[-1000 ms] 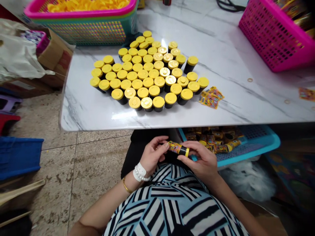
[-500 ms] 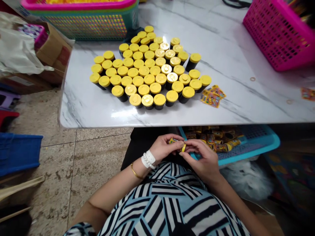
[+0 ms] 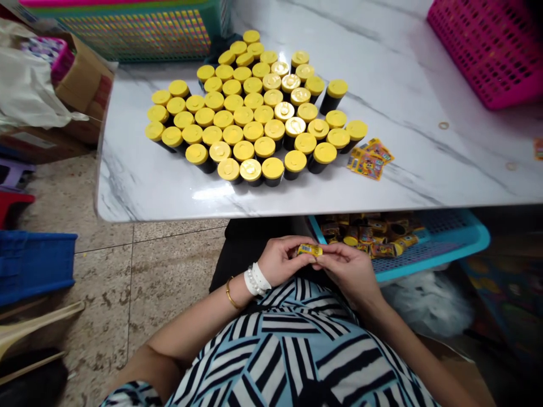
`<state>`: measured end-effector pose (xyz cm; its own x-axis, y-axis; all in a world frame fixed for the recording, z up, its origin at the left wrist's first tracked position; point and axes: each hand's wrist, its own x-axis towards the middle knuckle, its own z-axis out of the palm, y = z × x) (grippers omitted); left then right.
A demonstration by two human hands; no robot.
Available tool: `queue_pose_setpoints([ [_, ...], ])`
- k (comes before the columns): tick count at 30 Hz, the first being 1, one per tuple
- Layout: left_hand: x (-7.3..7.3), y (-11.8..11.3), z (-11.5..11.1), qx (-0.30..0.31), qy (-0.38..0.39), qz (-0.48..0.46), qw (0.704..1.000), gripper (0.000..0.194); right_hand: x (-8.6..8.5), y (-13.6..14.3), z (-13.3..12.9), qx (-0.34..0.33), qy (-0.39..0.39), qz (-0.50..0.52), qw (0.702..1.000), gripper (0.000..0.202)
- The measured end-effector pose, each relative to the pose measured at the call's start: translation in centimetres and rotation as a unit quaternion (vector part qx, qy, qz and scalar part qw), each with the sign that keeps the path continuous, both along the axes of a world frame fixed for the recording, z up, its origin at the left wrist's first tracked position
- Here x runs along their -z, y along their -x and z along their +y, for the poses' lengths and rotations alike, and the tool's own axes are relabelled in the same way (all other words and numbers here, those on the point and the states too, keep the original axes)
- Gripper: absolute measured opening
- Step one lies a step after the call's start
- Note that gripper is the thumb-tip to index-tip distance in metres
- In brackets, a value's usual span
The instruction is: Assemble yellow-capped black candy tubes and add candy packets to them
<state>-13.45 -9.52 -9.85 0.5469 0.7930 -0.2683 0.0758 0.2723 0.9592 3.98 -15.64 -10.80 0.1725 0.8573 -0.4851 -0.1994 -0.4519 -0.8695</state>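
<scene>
Just below the table's front edge, my left hand (image 3: pixel 282 260) is closed on a small canister with a printed yellow label (image 3: pixel 309 250). My right hand (image 3: pixel 348 270) pinches the canister's right end, its fingertips touching those of the left. Several black canisters with yellow lids (image 3: pixel 253 131) stand grouped on the white marbled table (image 3: pixel 139 192). Beside them on the right lie a few printed orange labels (image 3: pixel 369 161). Wrapped canisters (image 3: pixel 382 237) lie in a blue basket (image 3: pixel 470 246) to the right of my right hand.
A pink basket (image 3: pixel 492 51) stands at the table's back right, and a green basket (image 3: pixel 136 37) at the back left. Thin rings (image 3: pixel 443 125) lie on the right of the table. On the floor at left are a blue stool (image 3: pixel 38 265) and a cardboard box (image 3: pixel 85 76).
The fingers of both hands have closed in, and the canister now lies level with its label showing. The view has shifted slightly, so the table things appear a little displaced.
</scene>
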Motion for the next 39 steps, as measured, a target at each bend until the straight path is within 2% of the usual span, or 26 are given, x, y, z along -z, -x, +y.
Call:
queue_pose_setpoints([
  [2, 0.4, -0.3, -0.1, 0.011, 0.016, -0.001, 1.000, 0.036, 0.1, -0.3, -0.1, 0.003, 0.039, 0.044, 0.998, 0.030],
  [6, 1.2, -1.4, -0.6, 0.010, 0.173, -0.029, 0.984, 0.042, -0.5, -1.4, -0.1, -0.062, 0.057, 0.098, 0.992, 0.027],
  [9, 1.2, -2.0, -0.7, -0.009, 0.259, -0.036, 0.965, 0.046, -1.2, -2.1, 0.0, -0.096, 0.035, 0.084, 0.991, 0.034],
  [11, 0.9, -2.0, -0.6, -0.005, 0.297, -0.063, 0.953, 0.049, -1.2, -2.2, 0.0, -0.104, -0.006, 0.064, 0.993, 0.031],
  [14, 0.5, -1.7, -0.5, 0.010, 0.348, -0.138, 0.927, 0.048, -0.6, -1.7, -0.2, -0.072, -0.068, 0.052, 0.994, 0.016],
  [18, 0.4, -1.9, -0.4, 0.007, 0.370, -0.162, 0.915, 0.047, -0.1, -1.0, -0.8, -0.021, -0.103, 0.060, 0.993, 0.015],
  [20, 0.2, -2.2, -0.5, 0.017, 0.368, -0.158, 0.916, 0.049, -0.8, -1.6, -0.8, 0.000, -0.121, 0.012, 0.993, 0.011],
  [22, -0.1, -2.6, -0.6, 0.031, 0.371, -0.166, 0.913, 0.054, -2.2, -2.9, -0.6, 0.028, -0.159, -0.102, 0.982, 0.008],
  [24, -0.3, -2.8, -0.7, 0.038, 0.378, -0.178, 0.908, 0.062, -4.1, -4.6, 0.1, 0.020, -0.209, -0.264, 0.941, 0.014],
  [27, -0.2, -3.0, -0.8, 0.038, 0.368, -0.165, 0.914, 0.062, -7.5, -6.4, 2.1, -0.039, -0.288, -0.471, 0.833, 0.014],
  [29, 0.0, -3.3, -0.8, 0.031, 0.343, -0.145, 0.927, 0.059, -9.5, -6.2, 4.2, -0.029, -0.345, -0.539, 0.768, 0.014],
  [31, 0.0, -3.5, -0.9, 0.021, 0.310, -0.122, 0.943, 0.057, -11.0, -4.9, 6.8, 0.001, -0.387, -0.569, 0.726, 0.018],
  [33, -0.3, -3.6, -1.0, 0.015, 0.275, -0.099, 0.956, 0.059, -11.5, -2.9, 9.4, -0.013, -0.400, -0.584, 0.707, 0.020],
  [35, -0.9, -3.2, -1.0, 0.004, 0.230, -0.074, 0.970, 0.059, -11.1, -1.0, 11.3, -0.039, -0.397, -0.613, 0.682, 0.025],
  [37, -1.5, -2.2, -1.0, -0.023, 0.171, -0.045, 0.984, 0.054, -10.3, 0.0, 12.1, -0.066, -0.386, -0.640, 0.661, 0.032],
  [39, -1.8, -1.0, -0.9, -0.053, 0.124, -0.014, 0.991, 0.047, -9.4, -0.3, 12.0, -0.072, -0.379, -0.640, 0.665, 0.037],
])
